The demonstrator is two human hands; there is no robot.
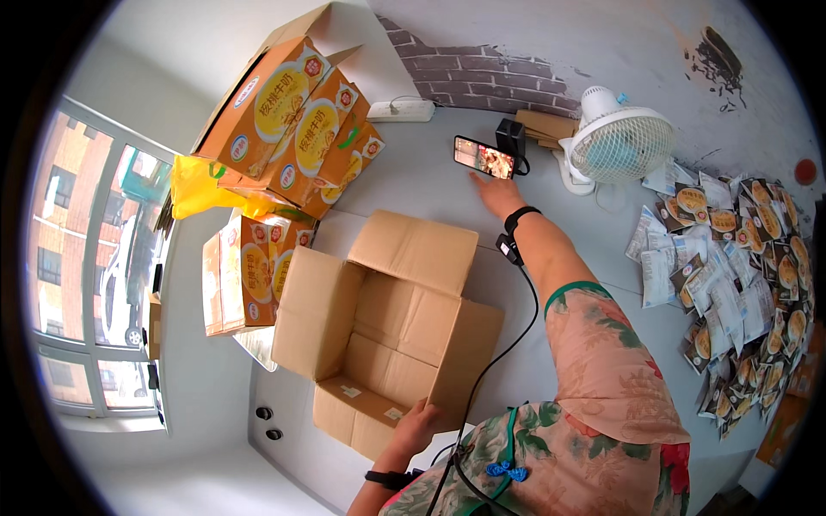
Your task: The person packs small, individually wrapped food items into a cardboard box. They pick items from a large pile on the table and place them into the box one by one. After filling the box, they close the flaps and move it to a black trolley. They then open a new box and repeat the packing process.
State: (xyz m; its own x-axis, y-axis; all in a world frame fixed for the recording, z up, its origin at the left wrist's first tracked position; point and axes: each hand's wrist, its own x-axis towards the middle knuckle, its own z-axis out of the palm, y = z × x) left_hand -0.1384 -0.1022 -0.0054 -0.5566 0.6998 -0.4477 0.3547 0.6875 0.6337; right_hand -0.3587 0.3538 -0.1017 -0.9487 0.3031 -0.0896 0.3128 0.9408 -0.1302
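Observation:
An open cardboard box (400,316) stands before me with its flaps folded outward. The inside that I can see holds nothing, and two bits of pale tape stick to its near wall. My left hand (418,427) grips the box at its near right corner, fingers partly hidden by the cardboard. Farther off, my right hand (500,195) reaches out with the index finger extended just below a lit smartphone (484,157). That phone leans sideways against a black block-shaped object (510,137). Nothing shows in my right hand; whether its fingertip touches the phone, I cannot tell.
Orange printed cartons (284,122) are stacked at the left, near a yellow plastic bag (200,190). A white desk fan (619,145) stands right of the phone. Many small printed sachets (729,290) pile up at the right. A black cable (532,309) hangs from my right wrist.

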